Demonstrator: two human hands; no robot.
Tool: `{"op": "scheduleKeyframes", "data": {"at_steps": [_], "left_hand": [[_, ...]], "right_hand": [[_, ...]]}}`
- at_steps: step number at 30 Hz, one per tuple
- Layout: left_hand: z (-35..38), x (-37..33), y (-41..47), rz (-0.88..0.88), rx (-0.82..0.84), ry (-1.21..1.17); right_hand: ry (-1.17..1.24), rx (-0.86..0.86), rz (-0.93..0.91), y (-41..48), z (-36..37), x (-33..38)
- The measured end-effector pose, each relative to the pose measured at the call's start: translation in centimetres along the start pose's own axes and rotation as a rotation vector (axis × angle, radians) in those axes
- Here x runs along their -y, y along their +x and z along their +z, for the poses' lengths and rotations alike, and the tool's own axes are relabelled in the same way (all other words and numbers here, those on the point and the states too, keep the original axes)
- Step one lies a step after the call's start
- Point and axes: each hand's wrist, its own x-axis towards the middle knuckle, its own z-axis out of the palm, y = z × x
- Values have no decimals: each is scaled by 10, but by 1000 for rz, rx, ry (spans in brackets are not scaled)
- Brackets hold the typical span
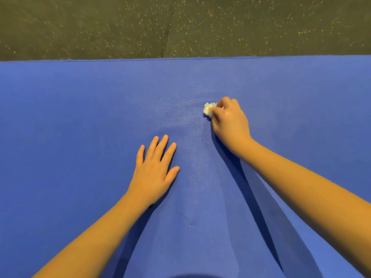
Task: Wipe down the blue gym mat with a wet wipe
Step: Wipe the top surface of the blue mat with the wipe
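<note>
Right hand [228, 121] pinches a crumpled white wet wipe [209, 109] in curled fingertips, pressed to the blue gym mat [80, 117] past its middle, near the far edge; left hand [154, 169] lies flat beside it, fingers spread, bracing. Judged mid-wipe: a paler, damp-looking sheen marks the pebbled surface left of the wad. Next stroke likely needs firm pressure toward unwiped matte areas; speckled dark floor [180, 27] lies beyond.

The mat [80, 117] is blue with a fine pebbled grain. It lies flat and fills most of my view, its far edge running straight across. A paler sheen streaks its middle. The wipe [208, 109] is white, crumpled into a small wad, and sits on the mat, pinched by my right hand [228, 121].
</note>
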Motion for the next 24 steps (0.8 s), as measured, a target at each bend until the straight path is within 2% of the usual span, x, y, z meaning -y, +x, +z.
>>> {"op": "scheduleKeyframes", "data": {"at_steps": [1, 4, 5, 7, 10, 11, 12, 15, 17, 19, 21, 22, 23, 24], "left_hand": [[-4, -1, 10, -18, 4, -19], [-15, -1, 36, -51, 25, -33], [-19, 0, 44, -69, 34, -29], [-25, 3, 58, -101, 78, -3], [-35, 1, 67, -107, 126, 87], [-38, -1, 68, -107, 139, 111], [-41, -2, 69, -107, 154, 129], [-49, -8, 74, -104, 193, 186], [-51, -14, 77, -121, 233, 180], [-50, -21, 76, -147, 267, 165], [-48, -25, 75, -159, 276, 178], [-47, -26, 75, -163, 278, 185], [-47, -27, 75, -167, 279, 191], [-47, -27, 75, -170, 280, 195]], "right_hand": [[36, 24, 0, 0, 4, 6], [22, 241, -315, -5, 4, 8], [-12, 298, -358, 3, 0, 2], [-68, 296, -252, 30, -5, -10], [-146, 163, 153, 72, -3, -31], [-157, 151, 220, 79, -1, -32], [-145, 162, 190, 82, 2, -29], [-29, 305, -214, 76, 10, -15], [-83, 326, -361, 83, 5, -20], [-174, 214, -197, 103, -5, -32], [-266, 130, 201, 119, -5, -51], [-288, 142, 307, 122, -4, -53], [-286, 168, 278, 122, -1, -49], [-245, 213, 160, 121, 3, -42]]}}
